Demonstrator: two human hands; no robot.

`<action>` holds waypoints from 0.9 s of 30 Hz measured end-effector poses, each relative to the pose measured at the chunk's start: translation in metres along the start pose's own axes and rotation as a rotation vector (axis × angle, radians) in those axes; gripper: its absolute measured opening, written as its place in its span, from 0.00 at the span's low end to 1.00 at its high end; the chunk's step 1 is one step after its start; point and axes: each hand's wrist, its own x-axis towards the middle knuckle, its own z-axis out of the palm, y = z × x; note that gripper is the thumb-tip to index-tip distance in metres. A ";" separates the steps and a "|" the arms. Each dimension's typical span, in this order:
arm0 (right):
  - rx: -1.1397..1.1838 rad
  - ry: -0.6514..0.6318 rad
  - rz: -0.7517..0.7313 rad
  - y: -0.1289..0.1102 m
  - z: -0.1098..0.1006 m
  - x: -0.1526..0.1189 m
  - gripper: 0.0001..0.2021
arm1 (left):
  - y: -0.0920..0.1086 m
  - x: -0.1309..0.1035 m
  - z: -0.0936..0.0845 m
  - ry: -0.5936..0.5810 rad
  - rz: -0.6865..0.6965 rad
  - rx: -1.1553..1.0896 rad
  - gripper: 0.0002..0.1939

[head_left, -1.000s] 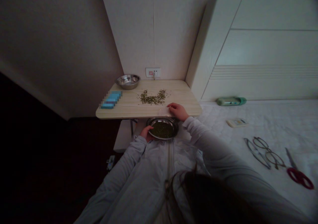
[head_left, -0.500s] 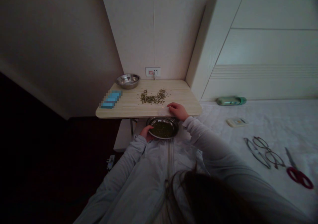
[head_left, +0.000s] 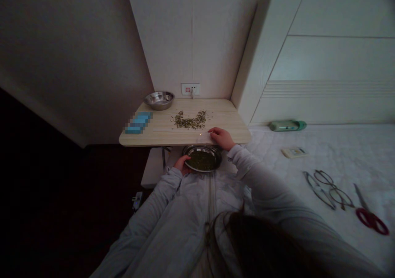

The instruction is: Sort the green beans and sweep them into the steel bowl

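Observation:
My left hand (head_left: 182,165) grips the left rim of a shiny metal bowl (head_left: 218,158), thumb over the edge, just below the table's front edge. Small green grains (head_left: 202,160), which look like mung beans, cover the bowl's bottom. Above the bowl, at the front of the table, my right hand (head_left: 222,138) pinches a clear plastic piece (head_left: 203,137) with a bright glint on it; its exact kind is hard to make out. Beyond that piece, a U-shaped scatter of the same greenish beans (head_left: 189,122) lies on the tabletop.
On the light wood table (head_left: 163,136) stand a second metal bowl (head_left: 159,101) at the back left and a blurred blue phone-like object (head_left: 138,123). To the right, the bed (head_left: 265,154) holds a green bottle (head_left: 286,125), a pale remote (head_left: 294,152), glasses (head_left: 333,185) and red-handled scissors (head_left: 372,219).
Both hands stay in nearly the same place. The glint on the clear plastic piece has shifted a little to the left and brightened.

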 end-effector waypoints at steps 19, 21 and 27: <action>0.001 -0.015 0.006 -0.002 -0.002 -0.002 0.13 | 0.000 0.005 -0.003 -0.010 -0.018 -0.029 0.17; -0.003 -0.016 0.006 -0.002 -0.002 -0.001 0.13 | 0.000 0.006 -0.003 -0.018 -0.019 -0.018 0.17; -0.003 -0.006 0.004 -0.001 -0.001 -0.001 0.14 | 0.000 0.004 -0.002 0.000 -0.007 -0.024 0.16</action>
